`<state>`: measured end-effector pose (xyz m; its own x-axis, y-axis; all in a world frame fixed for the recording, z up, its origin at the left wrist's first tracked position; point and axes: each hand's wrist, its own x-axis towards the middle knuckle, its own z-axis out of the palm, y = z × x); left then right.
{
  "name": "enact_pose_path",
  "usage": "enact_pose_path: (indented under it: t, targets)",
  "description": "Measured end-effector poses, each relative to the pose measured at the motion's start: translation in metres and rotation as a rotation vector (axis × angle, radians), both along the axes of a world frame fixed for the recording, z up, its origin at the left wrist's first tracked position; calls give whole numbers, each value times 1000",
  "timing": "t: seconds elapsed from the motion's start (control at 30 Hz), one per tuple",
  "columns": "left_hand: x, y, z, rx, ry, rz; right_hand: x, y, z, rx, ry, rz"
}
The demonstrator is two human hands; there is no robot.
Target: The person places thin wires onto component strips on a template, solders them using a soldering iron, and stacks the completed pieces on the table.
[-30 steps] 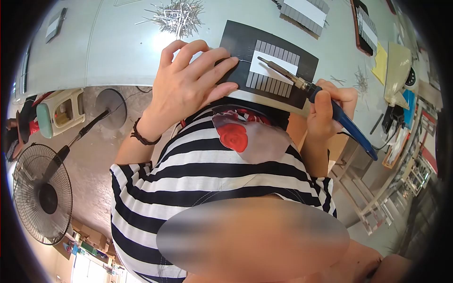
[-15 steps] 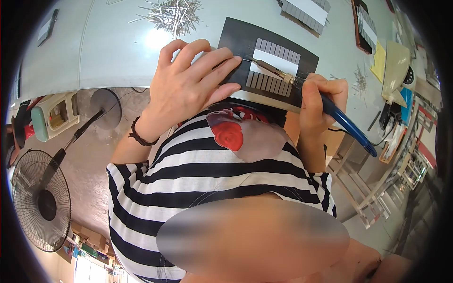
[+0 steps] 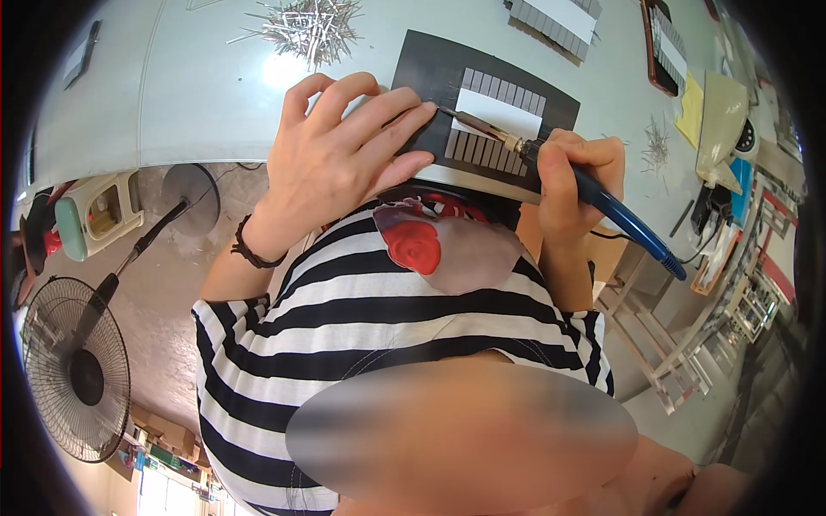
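Note:
My right hand [image 3: 572,176] is wrapped round a blue-handled soldering iron [image 3: 618,206]. Its pointed metal tip reaches left across the strip, close to the fingertips of my left hand [image 3: 340,146]. That hand lies on the left part of a black board [image 3: 422,64], fingers bent and thumb apart from the index finger. A thin piece seems to lie at the index fingertip; its detail is too small to tell. On the board lies a white strip [image 3: 469,101] with rows of grey rectangular pieces [image 3: 490,84] along both long sides.
A pile of thin metal wires [image 3: 314,33] lies behind my left hand. Another strip with grey pieces [image 3: 555,26] is at the back, a phone [image 3: 658,52] beyond it. Loose wires [image 3: 656,142] lie at the right. A fan [image 3: 86,374] stands on the floor at left.
The soldering iron has moved left and its tip has come from over the white strip to beside my left fingertips. My left hand stays on the board.

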<state>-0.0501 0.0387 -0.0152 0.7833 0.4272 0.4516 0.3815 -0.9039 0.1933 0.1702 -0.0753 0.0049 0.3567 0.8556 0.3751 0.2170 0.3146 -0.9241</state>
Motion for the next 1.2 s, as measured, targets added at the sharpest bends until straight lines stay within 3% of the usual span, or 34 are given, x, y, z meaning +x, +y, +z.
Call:
enact_pose_path:
  t: [0.57, 0.73, 0.8, 0.9, 1.0, 1.2]
  targets:
    - [1, 1, 1, -7, -18, -2, 0, 0, 2, -24, -15, -17]
    - [-3, 3, -2, -27, -221, 35, -7, 6, 19, -80, -51, -69]
    - [-3, 3, -6, -33, -268, 47, -7, 8, 24, -114, -246, -53]
    - [-3, 2, -8, -50, -319, 74, -7, 9, 24, -166, -152, -82]
    - [2, 2, -12, -33, -348, 113, -11, 8, 25, -103, -276, -55]
    - [4, 3, -16, -10, -400, 136, -9, 0, 17, -166, -204, -161]
